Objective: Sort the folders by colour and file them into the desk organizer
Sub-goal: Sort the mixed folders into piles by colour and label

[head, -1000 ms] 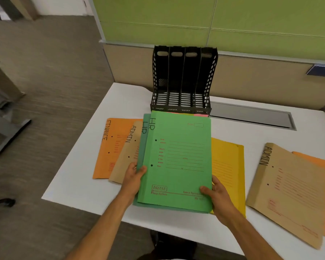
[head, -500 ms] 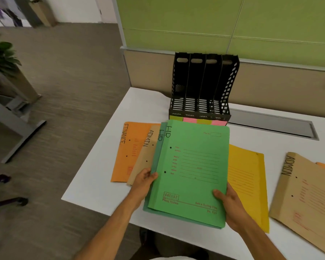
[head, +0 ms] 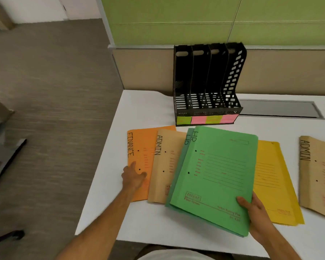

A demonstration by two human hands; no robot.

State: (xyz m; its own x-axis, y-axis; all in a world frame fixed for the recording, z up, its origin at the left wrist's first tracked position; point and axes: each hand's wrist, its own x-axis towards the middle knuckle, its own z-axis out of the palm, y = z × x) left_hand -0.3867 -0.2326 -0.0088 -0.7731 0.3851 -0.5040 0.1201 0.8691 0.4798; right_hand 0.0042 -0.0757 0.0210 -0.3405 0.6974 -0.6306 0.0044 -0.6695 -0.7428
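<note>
A: Entry, hands first. What has the right hand (head: 259,218) got?

B: It grips the near right corner of the two green folders (head: 218,177), both marked HR, stacked one on the other. Thumb lies on top of the upper cover, fingers curled beneath. The stack sits above the front of the worktop (head: 150,222), overlapping its neighbours.

A: And the left hand (head: 134,177)?

B: Fingers straight and spread, resting flat on the orange folder (head: 139,147) marked FINANCE, near its lower left part. It holds nothing; whether it presses down I cannot tell.

A: Positions of the remaining folders?

B: A tan folder (head: 167,166) marked ADMIN lies over the orange one's right edge and under the green pair. A yellow folder (head: 274,184) lies to the right, partly tucked under the green. A second tan ADMIN folder (head: 317,175) lies at the far right, cut by the frame edge, apart from the yellow.

A: Organizer?

B: The black desk organizer (head: 206,85) stands upright at the back of the worktop, four slots, no folder visible in any. Green and pink sticky labels (head: 207,119) run along its front base.
</note>
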